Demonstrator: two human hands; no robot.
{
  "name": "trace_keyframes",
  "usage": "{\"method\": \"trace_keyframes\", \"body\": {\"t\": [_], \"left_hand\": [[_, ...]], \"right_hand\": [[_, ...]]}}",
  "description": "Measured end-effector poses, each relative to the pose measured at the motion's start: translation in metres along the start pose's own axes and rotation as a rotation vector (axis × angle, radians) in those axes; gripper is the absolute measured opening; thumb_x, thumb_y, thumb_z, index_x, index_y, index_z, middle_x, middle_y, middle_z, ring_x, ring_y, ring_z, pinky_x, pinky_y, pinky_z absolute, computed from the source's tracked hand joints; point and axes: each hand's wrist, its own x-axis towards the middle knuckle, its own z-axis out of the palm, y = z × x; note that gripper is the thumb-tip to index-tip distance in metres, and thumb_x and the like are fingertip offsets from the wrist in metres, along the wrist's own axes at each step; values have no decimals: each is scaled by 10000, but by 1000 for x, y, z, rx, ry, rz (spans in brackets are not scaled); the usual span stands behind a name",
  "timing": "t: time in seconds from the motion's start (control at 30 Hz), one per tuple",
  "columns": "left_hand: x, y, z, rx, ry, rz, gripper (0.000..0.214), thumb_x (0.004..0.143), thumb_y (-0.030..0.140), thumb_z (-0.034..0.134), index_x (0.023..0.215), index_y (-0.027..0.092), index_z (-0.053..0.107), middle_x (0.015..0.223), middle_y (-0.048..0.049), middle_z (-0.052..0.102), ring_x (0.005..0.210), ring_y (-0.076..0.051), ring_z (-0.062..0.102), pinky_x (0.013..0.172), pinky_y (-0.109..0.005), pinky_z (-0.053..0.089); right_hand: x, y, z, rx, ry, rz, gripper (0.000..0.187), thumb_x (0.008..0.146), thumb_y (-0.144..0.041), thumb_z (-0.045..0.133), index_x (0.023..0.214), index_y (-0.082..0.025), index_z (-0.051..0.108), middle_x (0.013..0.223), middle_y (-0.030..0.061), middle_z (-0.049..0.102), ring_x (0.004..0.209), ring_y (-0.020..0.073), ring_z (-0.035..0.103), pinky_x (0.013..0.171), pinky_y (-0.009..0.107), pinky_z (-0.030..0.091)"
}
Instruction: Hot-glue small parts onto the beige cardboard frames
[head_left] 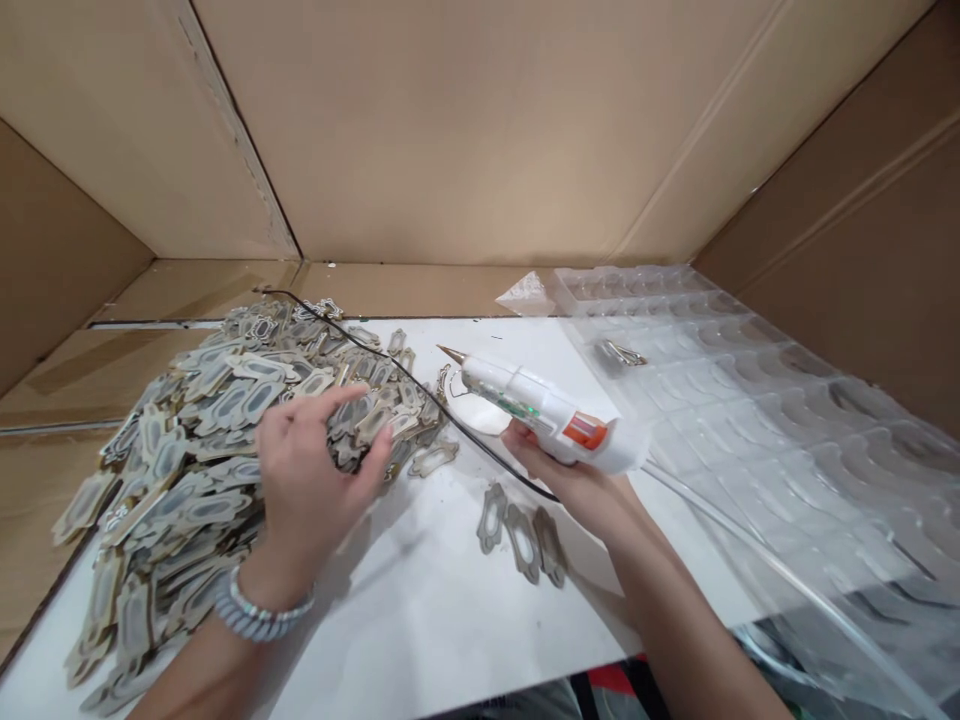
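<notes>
My right hand is wrapped round the handle of a white hot glue gun, its brass-coloured nozzle pointing left. A long clear glue stick runs out of the gun's back end. My left hand, with a beaded bracelet at the wrist, hovers at the right side of a big pile of grey, frame-shaped flat pieces. Its thumb and forefinger are apart, and I see nothing between them. Three similar frame pieces lie side by side on the white board, left of my right forearm.
A clear plastic compartment tray covers the right side, with a few small metal pieces in it. The gun's black cord crosses the pile. Cardboard walls enclose the back and sides. A white round piece lies behind the gun.
</notes>
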Motion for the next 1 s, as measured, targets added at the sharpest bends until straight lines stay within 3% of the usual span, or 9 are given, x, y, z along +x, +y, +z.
{"method": "trace_keyframes", "body": {"t": [0.1, 0.17, 0.3, 0.43, 0.57, 0.73, 0.87, 1.0], "left_hand": [[-10, 23, 1, -170, -125, 169, 248, 821, 283, 684, 1025, 248, 548, 821, 2, 669, 727, -183, 615, 664, -320, 507], [-20, 40, 6, -267, -313, 228, 272, 820, 326, 693, 1016, 224, 532, 835, -13, 685, 712, -181, 623, 621, -311, 513], [-35, 62, 18, -219, -581, 236, 475, 737, 456, 753, 1088, 219, 538, 912, -51, 712, 809, -262, 643, 689, -392, 535], [-38, 58, 21, -172, -682, 221, 414, 778, 299, 689, 1149, 202, 532, 937, -61, 714, 921, -287, 634, 765, -423, 543], [-38, 50, 23, -164, -596, 249, 449, 794, 234, 652, 1215, 179, 505, 970, -79, 726, 1003, -293, 642, 803, -420, 566], [-37, 50, 25, -176, -483, 267, 296, 858, 191, 594, 1148, 207, 541, 899, -24, 736, 851, -201, 700, 712, -307, 585], [-25, 40, 15, -166, -267, 225, 214, 896, 190, 568, 1108, 217, 557, 908, 5, 747, 766, -135, 717, 707, -231, 569], [-10, 15, 0, -53, -30, 122, 337, 819, 203, 705, 1138, 209, 597, 964, -21, 752, 804, -173, 727, 722, -266, 557]], "right_hand": [[1, -4, -1, 39, -2, 9, 321, 774, -474, 631, 671, -214, 473, 602, -34, 453, 569, 119, 431, 530, 255, 383], [2, -6, 0, 60, 2, 3, 316, 774, -467, 626, 670, -212, 473, 605, -32, 453, 568, 117, 422, 522, 253, 373], [1, -7, 0, 79, 11, 6, 302, 774, -435, 633, 667, -218, 452, 608, -29, 445, 572, 118, 409, 517, 254, 365], [0, -7, 0, 75, -8, -3, 293, 780, -431, 632, 678, -216, 460, 613, -35, 451, 572, 116, 416, 532, 258, 373], [1, -9, 0, 93, -3, 21, 295, 760, -436, 644, 668, -215, 470, 612, -38, 454, 577, 120, 429, 543, 262, 378], [1, -10, 0, 80, 2, 23, 307, 752, -441, 640, 652, -220, 451, 602, -43, 435, 563, 117, 414, 522, 258, 361], [1, -8, 0, 49, 5, -4, 335, 773, -437, 629, 635, -226, 409, 587, -47, 401, 544, 109, 384, 498, 258, 326], [-1, -6, -1, 25, -20, -60, 321, 789, -385, 637, 640, -221, 404, 602, -44, 414, 548, 105, 398, 499, 253, 332]]}}
